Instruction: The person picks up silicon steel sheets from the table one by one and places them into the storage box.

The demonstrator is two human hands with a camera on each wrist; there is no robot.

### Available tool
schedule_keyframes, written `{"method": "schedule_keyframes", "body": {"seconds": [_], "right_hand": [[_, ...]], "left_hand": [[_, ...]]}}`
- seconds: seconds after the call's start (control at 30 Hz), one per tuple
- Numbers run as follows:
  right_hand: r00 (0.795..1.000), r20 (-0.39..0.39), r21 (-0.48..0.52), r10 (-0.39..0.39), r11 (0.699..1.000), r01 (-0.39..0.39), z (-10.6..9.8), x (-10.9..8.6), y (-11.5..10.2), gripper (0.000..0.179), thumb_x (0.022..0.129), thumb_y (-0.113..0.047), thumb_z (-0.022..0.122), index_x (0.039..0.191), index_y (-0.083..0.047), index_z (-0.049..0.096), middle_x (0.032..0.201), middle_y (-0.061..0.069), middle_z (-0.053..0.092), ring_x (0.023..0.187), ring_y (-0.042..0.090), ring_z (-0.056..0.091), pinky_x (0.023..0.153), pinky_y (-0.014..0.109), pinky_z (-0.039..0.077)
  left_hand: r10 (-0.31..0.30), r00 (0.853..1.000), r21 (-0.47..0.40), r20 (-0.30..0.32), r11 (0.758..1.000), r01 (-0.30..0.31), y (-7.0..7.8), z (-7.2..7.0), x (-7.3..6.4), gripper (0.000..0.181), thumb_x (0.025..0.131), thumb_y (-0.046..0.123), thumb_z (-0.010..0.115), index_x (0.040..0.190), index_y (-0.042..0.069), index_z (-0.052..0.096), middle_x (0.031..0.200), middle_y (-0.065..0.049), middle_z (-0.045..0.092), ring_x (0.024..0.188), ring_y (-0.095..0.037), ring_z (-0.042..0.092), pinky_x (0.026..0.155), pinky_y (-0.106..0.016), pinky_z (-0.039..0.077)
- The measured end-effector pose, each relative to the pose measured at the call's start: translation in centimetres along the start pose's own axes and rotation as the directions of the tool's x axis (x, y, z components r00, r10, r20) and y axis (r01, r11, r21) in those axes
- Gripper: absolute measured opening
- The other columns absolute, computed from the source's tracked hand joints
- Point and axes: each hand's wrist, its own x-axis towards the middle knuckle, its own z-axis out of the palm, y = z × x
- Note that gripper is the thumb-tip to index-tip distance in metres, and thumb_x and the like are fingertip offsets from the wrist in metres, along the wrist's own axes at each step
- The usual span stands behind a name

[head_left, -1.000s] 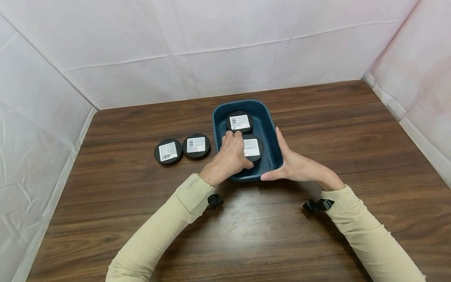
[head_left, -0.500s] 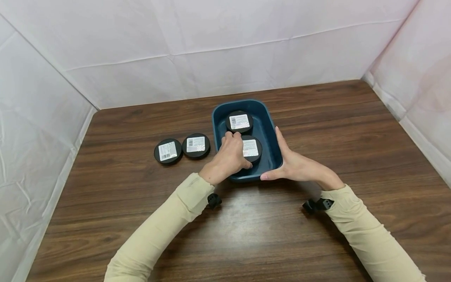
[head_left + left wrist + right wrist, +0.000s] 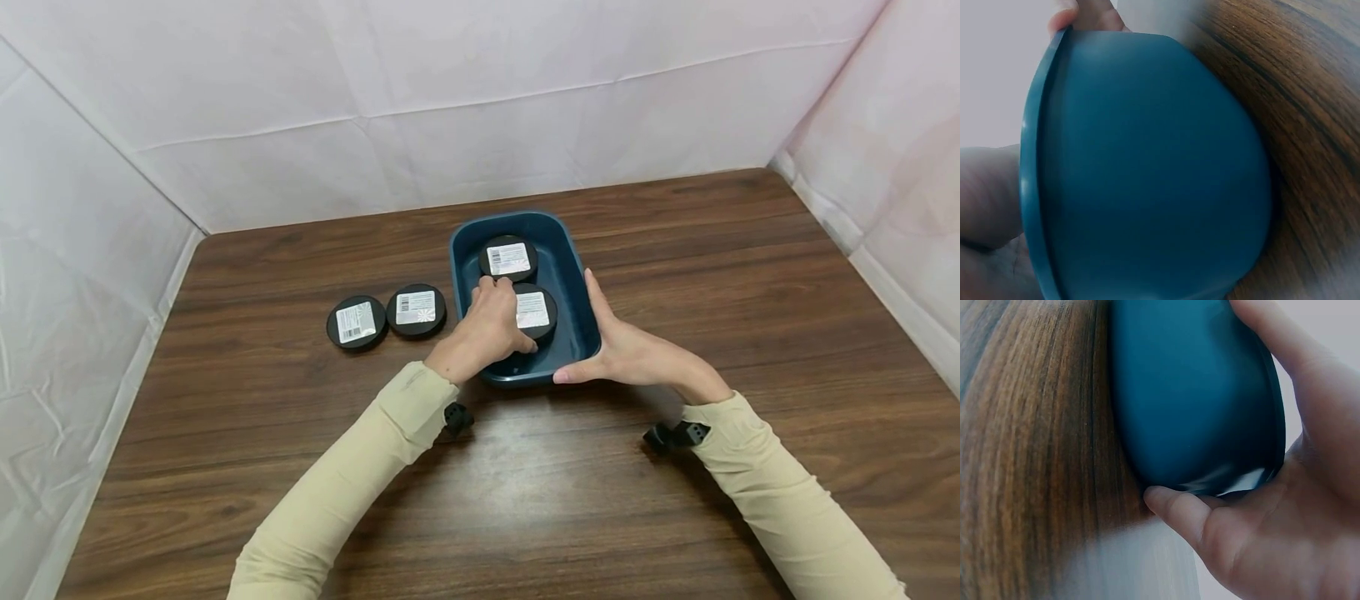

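A dark blue rectangular plastic bin [image 3: 564,304] stands on the table with two flat black round tins in it. Its far tin [image 3: 508,257] lies label up near the back wall. My left hand [image 3: 491,321] reaches over the left rim and grips the near tin [image 3: 534,312], thumb on the near side; the fingertips are partly hidden. Around the near right corner of the bin, my right hand [image 3: 633,354] holds on, fingers along the right side and thumb at the front. The left wrist view shows the bin's outer wall [image 3: 1154,162] close up.
Two more black tins, a left one [image 3: 356,323] and a right one [image 3: 416,311], lie side by side on the wooden table [image 3: 510,517], left of the bin. White sheets [image 3: 480,108] enclose the table's back and sides.
The near tin has shifted slightly inside the bin, moving a little toward the far tin since half a second ago. My right hand stays at the bin's corner.
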Motion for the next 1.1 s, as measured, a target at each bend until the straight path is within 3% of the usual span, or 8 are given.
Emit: {"method": "schedule_keyframes", "body": {"seconds": [0.53, 0.83, 1.1], "right_hand": [[0.999, -0.002, -0.011, 0.043, 0.999, -0.043, -0.05, -0.27, 0.09, 0.137, 0.084, -0.038, 0.082, 0.147, -0.039, -0.04, 0.167, 0.009, -0.021, 0.155, 0.036, 0.004, 0.121, 0.061, 0.019], [1.0, 0.005, 0.001, 0.027, 1.0, -0.027, -0.03, -0.12, 0.11, 0.137, 0.083, -0.041, 0.082, 0.147, -0.041, -0.039, 0.167, 0.006, -0.023, 0.155, 0.033, 0.003, 0.122, 0.061, 0.018], [1.0, 0.003, 0.001, 0.012, 1.0, -0.012, -0.01, -0.04, -0.05, 0.138, 0.083, -0.04, 0.083, 0.149, -0.036, -0.038, 0.167, 0.008, -0.022, 0.155, 0.035, 0.004, 0.121, 0.061, 0.017]], "left_hand": [[0.027, 0.999, -0.032, 0.023, 0.999, -0.027, -0.28, 0.55, 0.06, 0.091, 0.083, 0.025, 0.084, 0.151, -0.004, 0.031, 0.147, -0.024, 0.039, 0.131, -0.032, 0.047, 0.109, -0.041, 0.046], [-0.003, 1.0, -0.047, 0.017, 0.999, 0.004, -0.31, 0.65, 0.02, 0.095, 0.082, 0.025, 0.085, 0.153, -0.004, 0.028, 0.151, -0.024, 0.037, 0.135, -0.032, 0.045, 0.111, -0.041, 0.045], [-0.01, 1.0, -0.021, -0.005, 1.0, 0.01, -0.29, 0.81, -0.15, 0.091, 0.083, 0.026, 0.085, 0.149, -0.007, 0.032, 0.147, -0.025, 0.04, 0.131, -0.032, 0.048, 0.109, -0.04, 0.046]]}}
